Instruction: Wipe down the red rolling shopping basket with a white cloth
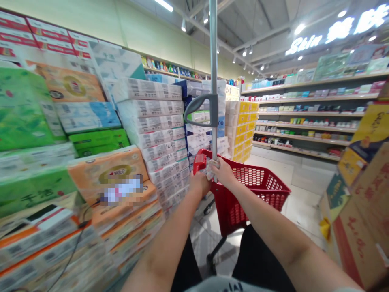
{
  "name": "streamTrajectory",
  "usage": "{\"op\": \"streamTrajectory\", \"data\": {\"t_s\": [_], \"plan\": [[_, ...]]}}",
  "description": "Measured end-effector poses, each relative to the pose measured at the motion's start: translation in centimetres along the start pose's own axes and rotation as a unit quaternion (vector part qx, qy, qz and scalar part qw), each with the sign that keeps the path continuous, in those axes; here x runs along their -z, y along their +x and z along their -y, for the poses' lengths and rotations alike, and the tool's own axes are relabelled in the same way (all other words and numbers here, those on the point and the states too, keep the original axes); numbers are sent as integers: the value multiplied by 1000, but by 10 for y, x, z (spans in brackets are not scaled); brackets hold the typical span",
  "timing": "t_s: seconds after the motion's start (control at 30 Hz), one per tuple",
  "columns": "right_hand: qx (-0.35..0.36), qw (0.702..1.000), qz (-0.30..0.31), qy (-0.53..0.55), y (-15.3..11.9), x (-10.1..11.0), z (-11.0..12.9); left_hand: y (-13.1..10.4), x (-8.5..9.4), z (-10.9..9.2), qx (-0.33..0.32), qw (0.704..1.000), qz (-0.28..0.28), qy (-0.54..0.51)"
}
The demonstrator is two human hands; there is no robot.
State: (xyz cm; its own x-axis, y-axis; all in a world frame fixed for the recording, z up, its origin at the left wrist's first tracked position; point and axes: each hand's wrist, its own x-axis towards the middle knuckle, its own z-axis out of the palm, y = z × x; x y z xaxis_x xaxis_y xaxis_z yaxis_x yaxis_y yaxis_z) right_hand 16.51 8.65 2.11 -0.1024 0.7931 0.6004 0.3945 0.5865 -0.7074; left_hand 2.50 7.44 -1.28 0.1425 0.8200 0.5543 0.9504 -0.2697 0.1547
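A red plastic shopping cart (258, 178) with a perforated basket stands in front of me. A metal pole (214, 61) with a grey loop handle (199, 110) rises from it. My left hand (200, 183) is closed at the cart's red handle (199, 160), its fingers partly hidden. Pinched in my right hand (225, 171) is a crumpled whitish cloth (212, 167), pressed against the handle by the base of the pole. The two hands are close together, nearly touching.
Tall stacks of tissue packs (164, 134) line the left side, with a cable (71, 251) hanging over the nearest ones. Cardboard boxes (364, 211) stand close on the right. Stocked shelves (310, 113) and yellow-and-white packs (243, 129) are further ahead, beyond the tiled floor (299, 198).
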Motion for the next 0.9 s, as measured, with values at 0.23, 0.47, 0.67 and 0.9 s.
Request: {"op": "streamTrajectory", "data": {"t_s": [0.23, 0.47, 0.67, 0.9], "plan": [[74, 995, -27, 68, 30, 8, 20, -8, -8, -1, -9, 992, -101, 69], [125, 980, -147, 50, 45, 3, 32, -13, -11, -8, -17, 987, -151, 51], [191, 965, -180, 2, 40, 8, 41, -18, -17, 2, -28, 980, -190, 54], [257, 954, -131, -83, 12, -13, 31, -22, -17, 10, -29, 976, -205, 61]]}}
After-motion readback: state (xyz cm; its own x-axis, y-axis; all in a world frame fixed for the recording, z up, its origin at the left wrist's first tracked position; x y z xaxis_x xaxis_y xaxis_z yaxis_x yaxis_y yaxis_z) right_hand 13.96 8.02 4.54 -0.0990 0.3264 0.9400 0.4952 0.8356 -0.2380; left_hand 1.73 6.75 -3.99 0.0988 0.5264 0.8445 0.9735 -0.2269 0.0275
